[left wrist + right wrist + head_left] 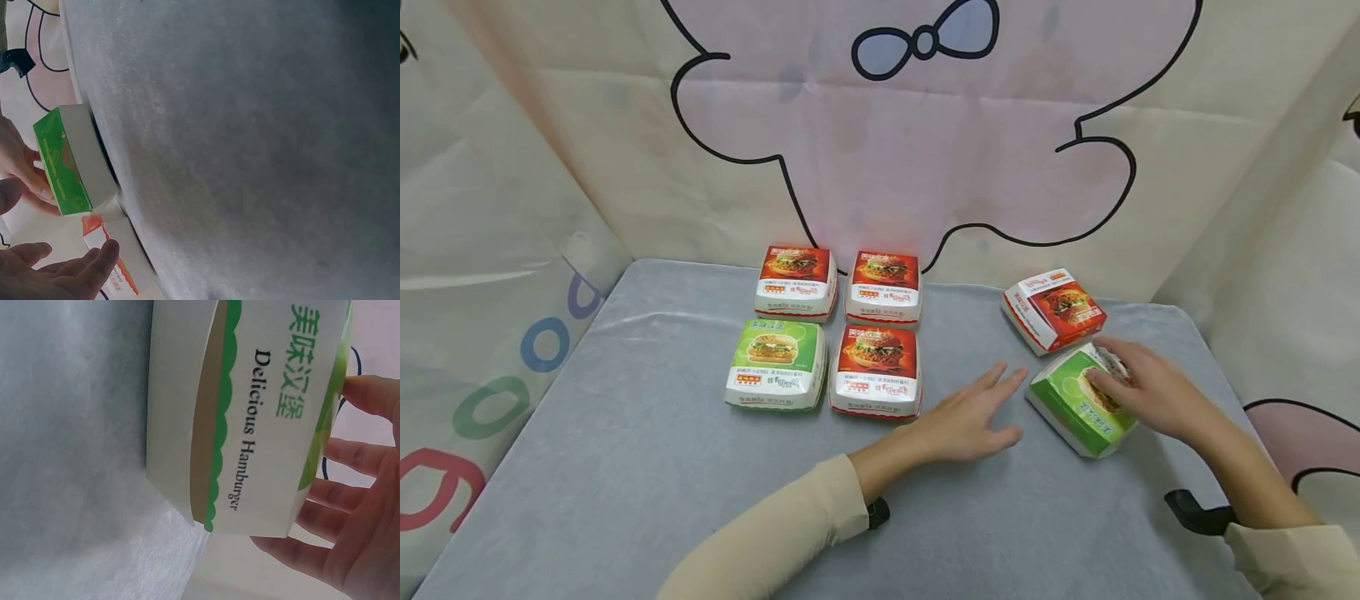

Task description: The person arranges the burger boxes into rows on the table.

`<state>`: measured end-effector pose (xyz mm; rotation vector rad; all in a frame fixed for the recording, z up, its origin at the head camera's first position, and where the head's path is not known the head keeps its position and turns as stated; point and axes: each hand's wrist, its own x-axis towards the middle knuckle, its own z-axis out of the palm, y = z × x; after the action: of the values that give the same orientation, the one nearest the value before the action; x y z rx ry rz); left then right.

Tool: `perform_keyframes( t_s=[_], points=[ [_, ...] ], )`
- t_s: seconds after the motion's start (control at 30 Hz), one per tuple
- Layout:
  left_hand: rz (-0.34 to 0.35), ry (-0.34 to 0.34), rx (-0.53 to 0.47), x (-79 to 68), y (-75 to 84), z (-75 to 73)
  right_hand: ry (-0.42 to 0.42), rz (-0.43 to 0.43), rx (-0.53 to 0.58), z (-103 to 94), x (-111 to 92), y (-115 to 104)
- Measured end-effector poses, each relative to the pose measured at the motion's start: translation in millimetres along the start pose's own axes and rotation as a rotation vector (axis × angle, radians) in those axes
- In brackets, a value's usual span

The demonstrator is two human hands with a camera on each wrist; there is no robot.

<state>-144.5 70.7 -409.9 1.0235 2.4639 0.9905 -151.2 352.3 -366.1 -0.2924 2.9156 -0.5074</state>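
Note:
My right hand [1142,390] grips a green-and-white hamburger box [1086,408] on the right of the table, thumb over its printed top. In the right wrist view the box's side [262,425] reads "Delicious Hamburger", and the fingers [322,519] lie along its edge. Touching or nearly touching it, a red-and-white hamburger box [1056,310] sits just behind. My left hand [966,421] holds nothing; its fingers are spread towards the green box, with a gap between. Nearest on its other side is another red hamburger box [876,371].
A green box [775,365] stands left of that red one. Behind them are two more red boxes, one at left [796,282] and one at right [883,287]. Grey cloth covers the table [625,467]. A printed curtain [925,167] rises along the back and sides.

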Motion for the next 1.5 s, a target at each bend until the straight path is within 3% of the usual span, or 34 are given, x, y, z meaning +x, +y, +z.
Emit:
perform_keyframes(
  t_s=[0.37, 0.83, 1.0, 1.5],
  points=[
    [-0.007, -0.041, -0.002, 1.5, -5.3, 3.6, 0.032, -0.028, -0.014, 9.3, -0.1, -18.8],
    [0.036, -0.086, 0.01, 0.6, -1.2, 3.3, 0.037, -0.015, -0.028, 19.6, 2.8, -35.7],
    [0.019, -0.103, 0.014, 0.0, 0.5, 1.6, 0.035, -0.02, -0.039, 22.8, 3.5, -41.0],
    [0.014, -0.089, 0.106, -4.5, 2.0, 0.0, 0.048, -0.059, -0.036, 28.5, 5.8, -50.9]
  ],
)
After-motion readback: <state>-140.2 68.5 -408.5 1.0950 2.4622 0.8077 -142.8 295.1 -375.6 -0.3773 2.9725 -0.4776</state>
